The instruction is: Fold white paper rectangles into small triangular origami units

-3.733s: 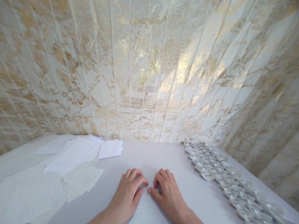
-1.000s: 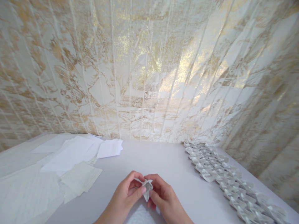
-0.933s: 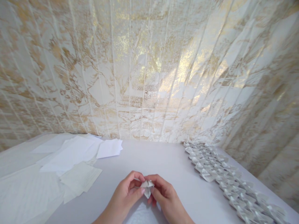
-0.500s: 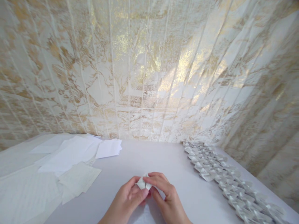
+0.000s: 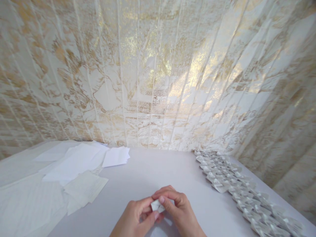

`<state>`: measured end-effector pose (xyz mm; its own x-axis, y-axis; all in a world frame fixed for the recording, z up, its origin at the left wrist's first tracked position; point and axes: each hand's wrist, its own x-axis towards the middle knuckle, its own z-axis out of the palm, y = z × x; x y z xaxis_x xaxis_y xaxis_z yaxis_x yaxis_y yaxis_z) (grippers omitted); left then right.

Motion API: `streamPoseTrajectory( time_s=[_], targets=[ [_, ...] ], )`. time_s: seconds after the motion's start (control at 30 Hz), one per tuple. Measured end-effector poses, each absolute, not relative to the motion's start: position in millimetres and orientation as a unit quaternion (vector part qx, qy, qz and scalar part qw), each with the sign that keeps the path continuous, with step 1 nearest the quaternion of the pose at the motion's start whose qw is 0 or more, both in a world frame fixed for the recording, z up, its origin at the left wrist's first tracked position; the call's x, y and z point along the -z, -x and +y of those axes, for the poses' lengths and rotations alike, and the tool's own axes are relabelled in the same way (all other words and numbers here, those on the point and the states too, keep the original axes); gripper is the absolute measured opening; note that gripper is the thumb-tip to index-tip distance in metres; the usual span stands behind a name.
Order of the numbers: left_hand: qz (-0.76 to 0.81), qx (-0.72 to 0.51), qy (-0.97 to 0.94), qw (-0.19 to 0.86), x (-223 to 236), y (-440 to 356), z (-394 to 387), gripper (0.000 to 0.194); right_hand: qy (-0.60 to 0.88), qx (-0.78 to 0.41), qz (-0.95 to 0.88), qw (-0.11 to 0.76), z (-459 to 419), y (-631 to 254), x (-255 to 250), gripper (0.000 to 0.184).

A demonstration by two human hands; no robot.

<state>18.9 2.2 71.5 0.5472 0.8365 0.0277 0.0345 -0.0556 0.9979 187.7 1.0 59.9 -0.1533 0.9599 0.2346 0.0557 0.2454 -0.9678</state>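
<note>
Both my hands meet at the lower middle of the view, just over the pale table [image 5: 148, 171]. Between them is a small folded piece of white paper [image 5: 157, 206]. My left hand [image 5: 138, 215] pinches its left and lower edge between thumb and fingers. From the right, my right hand [image 5: 176, 207] grips it, the thumb pressed on its face and the fingers curled over its top. The underside of the folded paper is hidden by my fingers.
Loose sheets of paper [image 5: 32, 200] overlap on the left, with smaller white sheets [image 5: 116, 156] near the back. Along the right edge stand rows of many folded paper pieces [image 5: 237, 187]. A patterned white and gold curtain [image 5: 153, 82] hangs behind the table.
The folded paper has turned and sits slightly lower, a flatter face now showing. My right thumb has come up onto its face. Both hands have shifted slightly right.
</note>
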Motion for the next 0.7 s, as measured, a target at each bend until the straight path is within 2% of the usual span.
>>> streamPoseTrajectory(
  time_s=[0.13,0.4,0.7],
  targets=[
    [0.359,-0.309,-0.677,0.564,-71,-18,2,0.037,0.437,-0.45,-0.581,0.518,3,-186,-56,0.043],
    [0.358,-0.317,-0.63,0.611,-57,-19,3,0.05,0.39,-0.571,-0.516,0.506,5,-184,-50,0.043],
    [0.351,-0.305,-0.635,0.617,-59,-18,3,0.037,0.392,-0.597,-0.506,0.483,4,-182,-53,0.048]
  ],
)
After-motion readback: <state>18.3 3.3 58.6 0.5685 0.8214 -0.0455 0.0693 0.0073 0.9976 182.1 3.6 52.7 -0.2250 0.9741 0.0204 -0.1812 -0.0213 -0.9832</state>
